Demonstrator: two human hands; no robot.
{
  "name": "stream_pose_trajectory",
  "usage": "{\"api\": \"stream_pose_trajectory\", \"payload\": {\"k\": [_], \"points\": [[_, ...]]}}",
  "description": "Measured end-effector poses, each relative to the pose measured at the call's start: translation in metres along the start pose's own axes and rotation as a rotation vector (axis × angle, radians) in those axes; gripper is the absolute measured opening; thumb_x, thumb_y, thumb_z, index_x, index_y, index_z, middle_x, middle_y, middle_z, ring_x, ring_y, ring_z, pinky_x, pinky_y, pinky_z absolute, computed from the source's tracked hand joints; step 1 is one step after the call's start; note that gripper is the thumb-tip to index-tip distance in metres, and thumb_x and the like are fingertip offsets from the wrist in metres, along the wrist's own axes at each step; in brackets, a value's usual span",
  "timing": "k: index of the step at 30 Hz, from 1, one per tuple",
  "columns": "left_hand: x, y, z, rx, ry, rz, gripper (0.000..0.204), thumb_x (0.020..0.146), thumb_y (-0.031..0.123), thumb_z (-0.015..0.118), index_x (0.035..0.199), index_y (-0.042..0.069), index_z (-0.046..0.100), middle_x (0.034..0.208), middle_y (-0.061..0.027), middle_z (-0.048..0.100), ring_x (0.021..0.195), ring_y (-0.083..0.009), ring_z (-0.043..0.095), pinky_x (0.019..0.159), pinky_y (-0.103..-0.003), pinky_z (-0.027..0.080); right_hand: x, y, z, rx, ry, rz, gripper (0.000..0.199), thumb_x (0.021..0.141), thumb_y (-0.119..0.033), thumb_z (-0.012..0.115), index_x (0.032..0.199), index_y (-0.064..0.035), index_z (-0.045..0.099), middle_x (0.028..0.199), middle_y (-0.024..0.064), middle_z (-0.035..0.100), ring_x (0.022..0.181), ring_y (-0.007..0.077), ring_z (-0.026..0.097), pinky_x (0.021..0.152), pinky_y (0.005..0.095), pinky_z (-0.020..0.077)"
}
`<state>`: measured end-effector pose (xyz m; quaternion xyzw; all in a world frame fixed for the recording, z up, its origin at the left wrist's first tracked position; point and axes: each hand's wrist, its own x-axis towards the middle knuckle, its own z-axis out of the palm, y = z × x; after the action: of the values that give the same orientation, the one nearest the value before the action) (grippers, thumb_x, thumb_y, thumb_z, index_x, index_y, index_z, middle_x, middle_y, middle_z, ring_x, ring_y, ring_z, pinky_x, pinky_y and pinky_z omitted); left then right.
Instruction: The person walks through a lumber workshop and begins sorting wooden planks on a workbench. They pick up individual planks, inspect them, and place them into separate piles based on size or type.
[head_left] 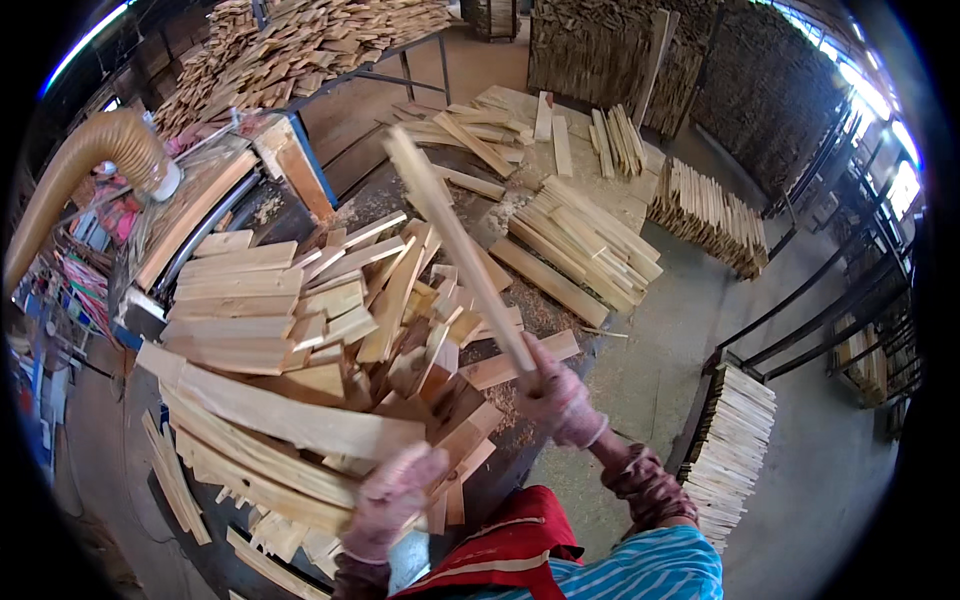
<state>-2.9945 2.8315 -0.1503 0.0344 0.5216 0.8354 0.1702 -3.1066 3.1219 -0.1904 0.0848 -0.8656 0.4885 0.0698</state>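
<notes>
Right hand (pixel 558 400) clenched round near end of long wooden slat (pixel 455 240), slat angled up and away; left hand (pixel 395 495) grasps board edge in offcut pile (pixel 300 330), fingers curled.

I see a long, narrow wooden slat (pixel 462 250), pale and rough-sawn, running on a diagonal from the upper middle of the frame down toward the lower centre-right. Its lower end sits inside the right hand (pixel 560 402), its far end tilted up and away. Below it, centre-left in the frame, lies a loose heap of short offcuts and broad planks (pixel 300 340), criss-crossed at all angles. The left hand (pixel 392 498) rests on a broad plank (pixel 290 418) at the heap's lower edge.
</notes>
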Motion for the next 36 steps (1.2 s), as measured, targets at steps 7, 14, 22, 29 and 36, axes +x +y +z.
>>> {"api": "stream_pose_trajectory", "payload": {"k": [7, 14, 22, 29, 36], "points": [[0.088, -0.07, 0.062, 0.021, -0.13, -0.473, 0.081, 0.092, 0.029, 0.073, 0.153, 0.0, 0.027, 0.148, -0.0208, 0.046, 0.136, -0.0291, 0.047, 0.114, -0.04, 0.036, -0.006, 0.088, -0.041, 0.434, -0.048, 0.541, 0.088, 0.068, -0.005, 0.075, 0.148, -0.0046, 0.041, 0.115, 0.0051, 0.064, 0.102, 0.0165, 0.06, 0.091, 0.0313, 0.0507], [0.155, -0.126, 0.08, 0.1, -0.097, -0.407, 0.081, 0.093, 0.03, 0.07, 0.153, -0.002, 0.027, 0.144, -0.0149, 0.046, 0.133, -0.0228, 0.046, 0.112, -0.036, 0.035, -0.007, 0.159, -0.089, 0.197, 0.152, 0.519, 0.088, 0.068, -0.002, 0.073, 0.149, -0.0059, 0.04, 0.123, 0.0115, 0.063, 0.107, 0.0208, 0.062, 0.094, 0.0333, 0.0508], [0.29, -0.182, 0.082, 0.399, 0.064, -0.393, 0.077, 0.092, 0.022, 0.07, 0.152, 0.001, 0.026, 0.141, -0.0182, 0.045, 0.127, -0.0247, 0.05, 0.106, -0.035, 0.043, 0.182, 0.266, -0.231, -0.277, 0.306, 0.301, 0.073, 0.072, -0.007, 0.066, 0.142, -0.007, 0.045, 0.113, 0.0218, 0.064, 0.112, 0.0392, 0.06, 0.09, 0.0453, 0.0525], [0.488, -0.273, 0.076, 0.831, 0.511, -0.355, 0.101, 0.082, 0.041, 0.075, 0.153, -0.007, 0.021, 0.159, -0.0297, 0.022, 0.148, -0.0375, 0.025, 0.12, -0.04, 0.026, 0.388, 0.414, -0.27, -0.622, -0.1, 0.327, 0.045, 0.074, -0.024, 0.066, 0.114, -0.0026, 0.064, 0.108, 0.0243, 0.067, 0.104, 0.0425, 0.063, 0.09, 0.0461, 0.0511], [0.583, -0.297, 0.105, 0.573, 0.807, -0.412, 0.111, 0.083, 0.046, 0.076, 0.156, -0.003, 0.008, 0.165, -0.0226, 0.008, 0.152, -0.031, 0.013, 0.123, -0.037, 0.016, 0.452, 0.494, -0.266, -0.341, -0.529, 0.494, 0.046, 0.072, -0.03, 0.075, 0.102, 0.0033, 0.066, 0.087, 0.0184, 0.07, 0.083, 0.0305, 0.068, 0.074, 0.0417, 0.0527]]}}
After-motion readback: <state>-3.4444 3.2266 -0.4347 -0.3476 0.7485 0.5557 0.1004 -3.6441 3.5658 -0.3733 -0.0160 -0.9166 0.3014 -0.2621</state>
